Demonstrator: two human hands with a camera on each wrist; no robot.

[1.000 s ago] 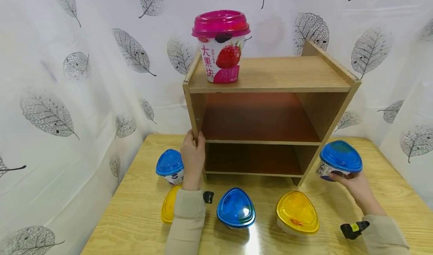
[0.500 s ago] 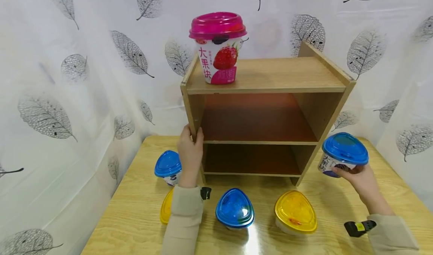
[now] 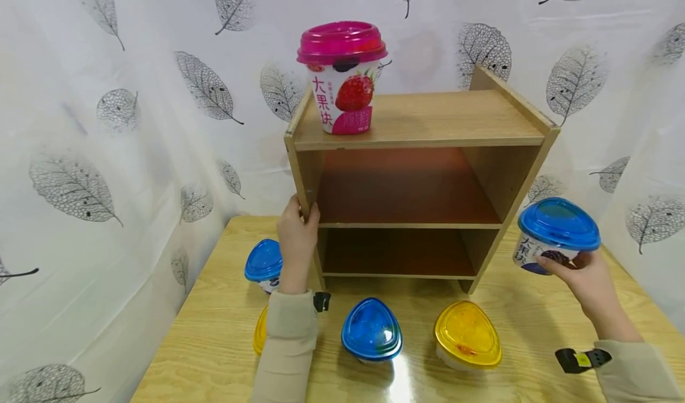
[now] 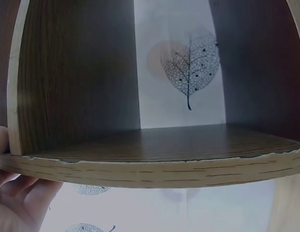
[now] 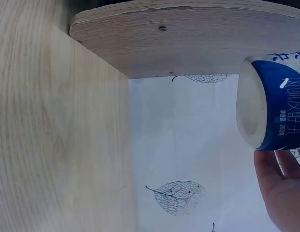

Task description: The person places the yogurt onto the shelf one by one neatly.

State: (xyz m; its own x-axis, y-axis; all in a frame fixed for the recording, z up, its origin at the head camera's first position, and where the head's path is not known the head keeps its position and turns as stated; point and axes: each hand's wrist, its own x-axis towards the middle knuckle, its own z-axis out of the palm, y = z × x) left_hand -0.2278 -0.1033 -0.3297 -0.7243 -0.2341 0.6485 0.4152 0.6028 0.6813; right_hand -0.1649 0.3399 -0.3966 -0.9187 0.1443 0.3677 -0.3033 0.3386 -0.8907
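Observation:
My right hand [image 3: 585, 281] grips a blue-lidded yogurt cup [image 3: 559, 230] in the air beside the right side of a wooden shelf unit [image 3: 420, 143]. In the right wrist view the cup [image 5: 280, 104] shows its white base and blue label, with fingers [image 5: 268, 169] around it. With my left hand [image 3: 297, 236] I hold the front edge of the unit's left side panel. The left wrist view has that hand [image 4: 24, 200] pinching the panel edge [image 4: 159, 178]. On the unit's top stands a pink-lidded strawberry yogurt cup [image 3: 345, 79], upright at the left.
On the wooden table [image 3: 192, 331] in front are a blue-lidded cup [image 3: 371, 330] and a yellow-lidded cup [image 3: 467, 334]. Another blue-lidded cup [image 3: 264, 261] and a yellow-lidded one [image 3: 260, 331] are partly behind my left arm. A leaf-patterned curtain [image 3: 150, 153] hangs behind.
My right hand has lifted the blue-lidded cup higher and moved it right, away from the unit's side. The left hand keeps its hold on the panel, and the view has shifted slightly.

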